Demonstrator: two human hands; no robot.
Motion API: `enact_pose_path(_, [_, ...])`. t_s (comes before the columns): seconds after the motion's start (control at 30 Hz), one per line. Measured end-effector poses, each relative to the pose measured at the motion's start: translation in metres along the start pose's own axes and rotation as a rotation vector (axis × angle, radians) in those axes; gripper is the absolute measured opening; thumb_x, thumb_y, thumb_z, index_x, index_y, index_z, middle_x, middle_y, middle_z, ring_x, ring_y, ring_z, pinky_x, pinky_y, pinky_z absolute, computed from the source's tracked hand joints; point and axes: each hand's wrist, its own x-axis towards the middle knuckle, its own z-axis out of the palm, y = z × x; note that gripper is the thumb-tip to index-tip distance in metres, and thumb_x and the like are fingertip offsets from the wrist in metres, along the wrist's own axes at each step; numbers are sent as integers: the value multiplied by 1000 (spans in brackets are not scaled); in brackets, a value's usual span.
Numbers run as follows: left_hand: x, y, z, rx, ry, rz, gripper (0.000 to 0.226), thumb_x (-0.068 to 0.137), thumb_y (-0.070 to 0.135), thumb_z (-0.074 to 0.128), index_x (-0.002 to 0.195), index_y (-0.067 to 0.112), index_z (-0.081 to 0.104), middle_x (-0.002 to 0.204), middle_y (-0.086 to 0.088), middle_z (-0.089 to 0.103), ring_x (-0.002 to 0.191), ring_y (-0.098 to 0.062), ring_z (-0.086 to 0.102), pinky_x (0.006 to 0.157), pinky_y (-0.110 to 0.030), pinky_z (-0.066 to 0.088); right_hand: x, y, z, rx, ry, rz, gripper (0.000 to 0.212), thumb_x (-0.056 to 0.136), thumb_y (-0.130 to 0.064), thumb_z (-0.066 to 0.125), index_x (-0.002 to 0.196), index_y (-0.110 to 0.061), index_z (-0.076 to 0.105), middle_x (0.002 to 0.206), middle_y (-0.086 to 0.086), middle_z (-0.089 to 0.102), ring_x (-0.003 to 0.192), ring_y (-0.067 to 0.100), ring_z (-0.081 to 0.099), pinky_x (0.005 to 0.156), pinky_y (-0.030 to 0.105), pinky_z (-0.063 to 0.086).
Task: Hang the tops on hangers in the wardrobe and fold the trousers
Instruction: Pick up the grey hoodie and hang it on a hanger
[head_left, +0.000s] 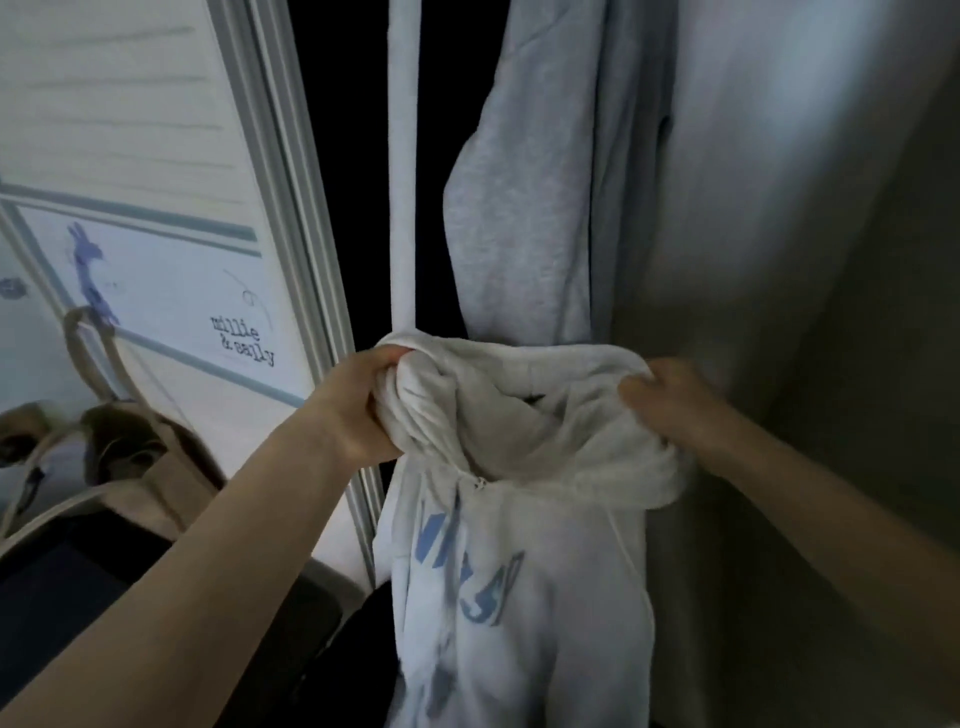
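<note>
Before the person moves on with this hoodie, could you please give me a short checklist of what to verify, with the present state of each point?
1. Left hand grips the white hooded sweatshirt with blue lettering at the neck: ok.
2. Right hand grips the other side of the hood opening: ok.
3. Hanger inside the sweatshirt: cannot tell; none shows, though something dark sits in the neck opening.
4. Sweatshirt hangs freely below the hands, front facing the camera: ok.
5. Space in the wardrobe beside the hanging light grey sweatshirt: ok; a dark gap shows to its left.
6. Wardrobe rail in view: not ok; it lies above the picture.
</note>
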Motion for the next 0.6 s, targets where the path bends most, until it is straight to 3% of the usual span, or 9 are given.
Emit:
enact_pose_path(0.13, [13, 15, 18, -56, -81, 13, 32, 90, 30, 58, 108, 6, 68, 95, -19, 74, 76, -34, 73, 57, -40, 57, 14, 18, 4, -136, -51, 10, 22, 88, -26, 57, 67, -20, 57, 55, -7, 57, 39, 3, 53, 34, 11, 37])
enact_pose_path(0.2, [16, 26, 25, -91, -115, 35, 34, 85, 26, 58, 112, 6, 67, 100, -19, 73, 86, -37, 72, 63, -43, 57, 21, 20, 2, -255, -113, 28, 24, 86, -30, 59, 68, -15, 59, 58, -4, 59, 47, 4, 56, 38, 11, 39])
enact_pose_path(0.27, [16, 41, 33, -114, -141, 75, 34, 81, 23, 58, 110, 7, 68, 100, -16, 73, 96, -35, 68, 73, -46, 53, 30, 10, -4, -316, -69, -25, 23, 85, -29, 60, 75, -10, 67, 69, 2, 67, 63, 13, 64, 51, 19, 45])
enact_pose_path(0.37, [10, 66, 48, -126, -179, 159, 32, 78, 21, 60, 106, 8, 69, 101, -13, 70, 102, -33, 65, 85, -45, 51, 39, -27, -19, -135, 80, -180, 13, 84, -12, 61, 74, -15, 68, 75, 0, 73, 64, 1, 65, 55, 9, 43])
enact_pose_path(0.43, [4, 80, 59, -103, -210, 206, 25, 75, 21, 62, 90, 7, 76, 94, -13, 72, 91, -30, 70, 78, -41, 53, 41, -60, -32, 52, 80, -244, 20, 86, -3, 58, 74, -16, 66, 76, 6, 74, 55, -8, 61, 53, 5, 45])
enact_pose_path(0.5, [-2, 93, 70, -77, -263, 274, 17, 70, 21, 64, 68, 10, 77, 79, -9, 71, 72, -24, 72, 70, -35, 55, 42, -93, -50, 167, 114, -309, 16, 89, -3, 55, 82, -12, 66, 74, 7, 73, 56, -6, 63, 60, 11, 51])
enact_pose_path(0.6, [-8, 116, 84, -66, -296, 367, 10, 68, 20, 68, 70, 12, 74, 75, -7, 68, 69, -22, 70, 70, -34, 57, 41, -142, -81, 284, 207, -443, 15, 87, -7, 54, 88, -15, 67, 71, -4, 73, 70, 2, 70, 77, 27, 57])
